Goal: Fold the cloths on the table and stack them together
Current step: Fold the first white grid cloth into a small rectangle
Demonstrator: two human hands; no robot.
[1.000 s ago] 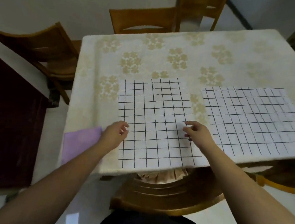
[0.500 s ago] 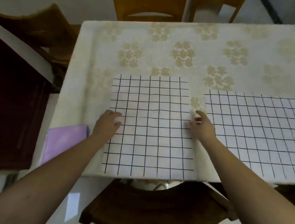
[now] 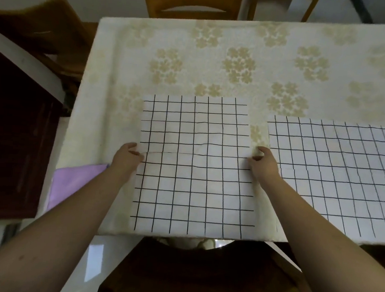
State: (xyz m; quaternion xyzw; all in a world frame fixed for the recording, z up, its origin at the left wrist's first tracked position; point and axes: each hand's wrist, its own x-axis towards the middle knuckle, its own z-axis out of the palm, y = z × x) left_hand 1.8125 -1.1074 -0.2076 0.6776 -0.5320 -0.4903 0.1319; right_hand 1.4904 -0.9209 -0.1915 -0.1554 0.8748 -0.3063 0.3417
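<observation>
**Q:** State of the bench at this entry?

**Me:** The table (image 3: 128, 70), under a flowered covering, carried everything. The largest item on it was the right grid cloth (image 3: 337, 177), lying flat and fully open, with its right side cut off by the view. Just beside it, a strip of covering between them, lay the left grid cloth (image 3: 194, 192). Its near edge sat at the table's front edge.

**Q:** Anything else to fold?

**Me:** A lilac sheet (image 3: 77, 177) lay at the near left corner, partly over the edge. I could not tell whether it was folded, or whether it was one of the cloths at all.

**Q:** Hands?

**Me:** Both were on the left grid cloth, halfway along its sides. My left hand (image 3: 126, 157) had its fingers curled in on the left edge, pinching it. My right hand (image 3: 263, 167) pinched the right edge, with the forefinger lying straighter than the rest. A crease (image 3: 197, 155) ran straight across from one hand to the other, and the grid lines jogged slightly at it.

**Q:** Progress?

**Me:** I judged it very early: no cloth was folded over and there was no stack. The crease read as the first fold line on that one cloth. Left to do:
- that fold and any after it
- the same on the right grid cloth
- the lilac sheet, if it counts
- stacking
</observation>
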